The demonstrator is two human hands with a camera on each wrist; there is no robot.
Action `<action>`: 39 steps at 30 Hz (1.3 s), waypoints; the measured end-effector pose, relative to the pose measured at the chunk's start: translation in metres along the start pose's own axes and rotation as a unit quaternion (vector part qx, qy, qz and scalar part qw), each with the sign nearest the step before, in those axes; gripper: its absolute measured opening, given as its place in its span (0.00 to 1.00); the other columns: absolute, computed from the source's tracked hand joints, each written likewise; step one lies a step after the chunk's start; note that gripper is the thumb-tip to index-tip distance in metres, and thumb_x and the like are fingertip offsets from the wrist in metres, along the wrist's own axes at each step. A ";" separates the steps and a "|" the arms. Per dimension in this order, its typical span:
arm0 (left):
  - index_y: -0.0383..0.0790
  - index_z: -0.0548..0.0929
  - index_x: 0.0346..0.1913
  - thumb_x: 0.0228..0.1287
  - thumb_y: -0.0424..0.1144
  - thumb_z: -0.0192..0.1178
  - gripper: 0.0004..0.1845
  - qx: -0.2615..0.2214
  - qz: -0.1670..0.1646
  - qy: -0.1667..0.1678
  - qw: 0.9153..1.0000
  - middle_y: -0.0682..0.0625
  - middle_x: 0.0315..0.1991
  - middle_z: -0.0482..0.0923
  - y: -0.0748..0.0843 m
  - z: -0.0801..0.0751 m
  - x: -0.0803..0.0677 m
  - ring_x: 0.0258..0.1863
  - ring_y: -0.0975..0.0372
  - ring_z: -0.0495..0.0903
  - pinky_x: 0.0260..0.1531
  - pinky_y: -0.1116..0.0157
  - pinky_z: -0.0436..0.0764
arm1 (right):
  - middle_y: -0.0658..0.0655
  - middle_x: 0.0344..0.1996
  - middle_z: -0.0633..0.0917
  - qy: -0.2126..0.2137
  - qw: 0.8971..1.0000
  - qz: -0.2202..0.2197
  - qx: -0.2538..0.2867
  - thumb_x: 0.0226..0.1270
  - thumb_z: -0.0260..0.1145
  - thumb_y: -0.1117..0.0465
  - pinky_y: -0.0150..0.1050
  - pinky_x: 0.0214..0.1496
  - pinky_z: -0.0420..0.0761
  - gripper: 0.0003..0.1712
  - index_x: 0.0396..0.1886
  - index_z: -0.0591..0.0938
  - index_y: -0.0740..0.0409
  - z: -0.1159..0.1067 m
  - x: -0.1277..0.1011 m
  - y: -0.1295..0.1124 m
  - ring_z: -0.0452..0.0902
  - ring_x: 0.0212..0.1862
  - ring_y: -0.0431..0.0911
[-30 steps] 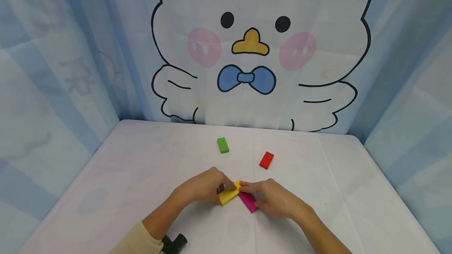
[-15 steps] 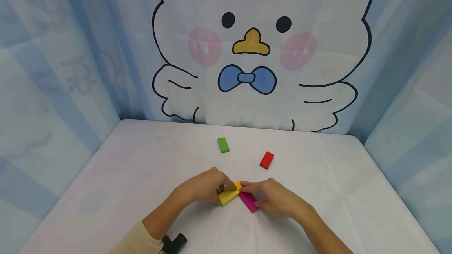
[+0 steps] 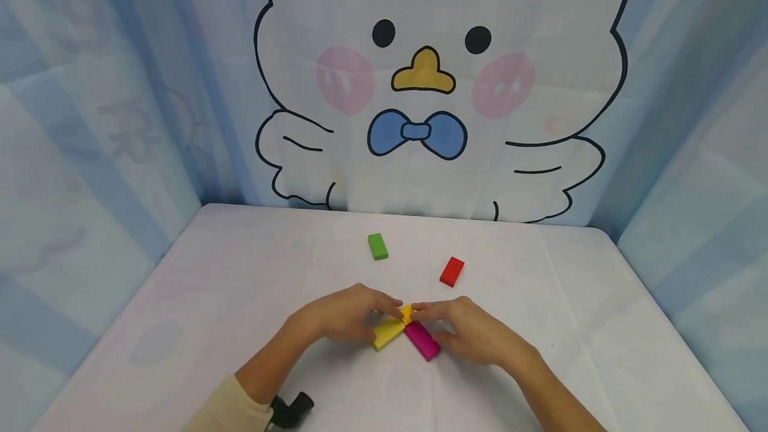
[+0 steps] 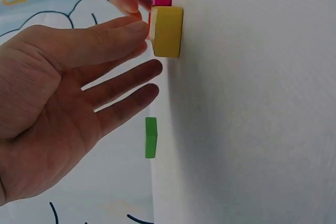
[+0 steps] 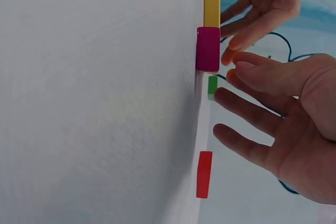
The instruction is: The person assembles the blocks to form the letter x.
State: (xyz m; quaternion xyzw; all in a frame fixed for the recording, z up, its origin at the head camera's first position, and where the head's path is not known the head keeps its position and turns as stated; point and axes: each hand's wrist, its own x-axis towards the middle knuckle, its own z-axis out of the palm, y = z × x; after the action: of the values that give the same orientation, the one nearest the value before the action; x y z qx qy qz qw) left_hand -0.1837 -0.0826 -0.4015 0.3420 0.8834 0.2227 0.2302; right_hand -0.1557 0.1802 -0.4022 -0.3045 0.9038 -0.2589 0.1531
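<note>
A yellow block point(image 3: 389, 334), a magenta block point(image 3: 423, 341) and a small orange-yellow block point(image 3: 407, 314) meet near the middle of the white table, fanning out from one point. Beside the yellow block is my left hand point(image 3: 354, 313), its fingers extended and spread; the left wrist view has its thumb close to the yellow block point(image 4: 169, 32). My right hand point(image 3: 477, 333) hovers by the magenta block with loose, parted fingers. Nothing shows inside either palm. Whether fingertips touch the orange-yellow block is hard to tell, since they partly cover it.
Farther back on the table lie a green block point(image 3: 378, 247) and a red block point(image 3: 452, 272), apart from each other. A curtain point(image 3: 429, 185) with a cartoon bird hangs behind the table's back edge. A black device point(image 3: 292, 411) sits at my left sleeve.
Both hands have loosened and drawn slightly away from the blocks, their fingers lifting off the yellow and magenta pieces. The three blocks hold their arrangement; green and red stay put.
</note>
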 end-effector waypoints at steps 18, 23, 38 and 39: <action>0.57 0.72 0.76 0.71 0.36 0.66 0.33 0.045 0.014 -0.025 0.999 0.65 0.78 0.66 -0.001 0.013 0.008 0.77 0.60 0.69 0.74 0.55 0.71 | 0.50 0.67 0.83 0.033 0.999 0.011 -0.014 0.70 0.69 0.68 0.55 0.68 0.79 0.24 0.64 0.86 0.50 -0.009 -0.004 0.010 0.76 0.71 0.53; 0.56 0.72 0.77 0.72 0.37 0.65 0.32 0.049 0.013 -0.028 0.998 0.65 0.78 0.65 -0.001 0.013 0.009 0.77 0.60 0.68 0.75 0.54 0.70 | 0.51 0.66 0.84 0.046 0.999 0.014 -0.018 0.70 0.69 0.69 0.56 0.68 0.79 0.24 0.64 0.86 0.51 -0.013 -0.006 0.013 0.76 0.71 0.54; 0.63 0.69 0.78 0.70 0.43 0.69 0.36 0.053 -0.010 -0.047 0.997 0.68 0.79 0.61 0.001 0.012 0.004 0.79 0.58 0.65 0.74 0.52 0.72 | 0.51 0.63 0.86 0.092 0.994 0.049 -0.039 0.68 0.70 0.69 0.57 0.66 0.81 0.23 0.62 0.87 0.51 -0.025 -0.005 0.029 0.79 0.68 0.57; 0.63 0.69 0.78 0.70 0.43 0.68 0.36 0.053 -0.009 -0.047 0.997 0.69 0.79 0.61 0.001 0.012 0.004 0.79 0.58 0.65 0.74 0.52 0.72 | 0.52 0.62 0.86 0.097 0.993 0.049 -0.042 0.68 0.70 0.69 0.57 0.66 0.81 0.23 0.62 0.86 0.52 -0.026 -0.004 0.030 0.79 0.68 0.57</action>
State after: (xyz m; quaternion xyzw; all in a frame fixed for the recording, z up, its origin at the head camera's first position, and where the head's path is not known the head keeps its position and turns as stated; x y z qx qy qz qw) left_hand -0.1790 -0.0769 -0.4118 0.3561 0.8850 0.1574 0.2552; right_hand -0.1779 0.2130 -0.3971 -0.2391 0.9385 -0.2408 0.0638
